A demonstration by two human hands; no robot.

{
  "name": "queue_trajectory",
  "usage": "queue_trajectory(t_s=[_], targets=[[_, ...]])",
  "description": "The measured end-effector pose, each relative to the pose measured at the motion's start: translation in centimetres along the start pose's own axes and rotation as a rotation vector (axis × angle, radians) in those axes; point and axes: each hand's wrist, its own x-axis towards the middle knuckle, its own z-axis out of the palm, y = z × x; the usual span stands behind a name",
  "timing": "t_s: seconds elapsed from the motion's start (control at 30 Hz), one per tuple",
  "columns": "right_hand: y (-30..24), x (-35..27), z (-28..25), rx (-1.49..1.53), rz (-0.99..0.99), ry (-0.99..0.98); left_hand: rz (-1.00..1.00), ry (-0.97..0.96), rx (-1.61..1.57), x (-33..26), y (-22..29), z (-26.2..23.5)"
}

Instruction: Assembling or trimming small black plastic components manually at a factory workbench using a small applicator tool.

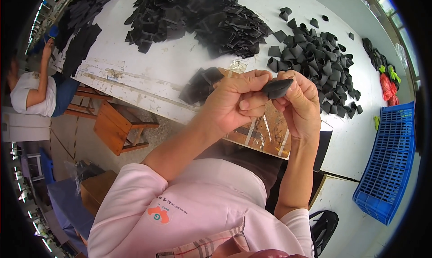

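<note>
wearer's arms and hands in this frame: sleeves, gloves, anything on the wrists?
Both forearms are bare. Short pale pink sleeves end above the elbows, part of a pink top with a small orange and green emblem on it. The left hand and right hand wear no gloves. No watch, ring or band shows on either wrist or on the visible fingers.

Both hands raised, meeting: left hand (236,102) and right hand (299,102), fingers pinched shut.

Crate (387,163) right of table (180,64); stool (119,127) left, beneath edge
</note>
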Motion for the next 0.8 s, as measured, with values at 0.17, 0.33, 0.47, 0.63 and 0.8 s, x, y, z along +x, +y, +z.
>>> queue_trajectory(t_s=[0.17,0.33,0.47,0.63,0.8], targets=[[-0.6,-0.3,0.1,-0.238,-0.105,0.103,0.261,0.318,0.557,-0.5,-0.4,3.3],[-1.6,-2.1,0.9,-0.487,-0.415,0.384,0.738,0.105,1.456,0.0,0.6,3.5],[-1.5,-2.7,1.3,-0.812,-0.627,0.307,0.625,0.01,1.582,0.0,1.2,4.9],[-1.3,-2.3,2.5,-1.033,-0.686,0.288,0.715,-0.011,1.709,0.3,1.4,5.8],[-1.4,-2.4,3.0,-1.061,-0.69,0.302,0.747,0.159,1.59,-0.2,0.5,5.5]])
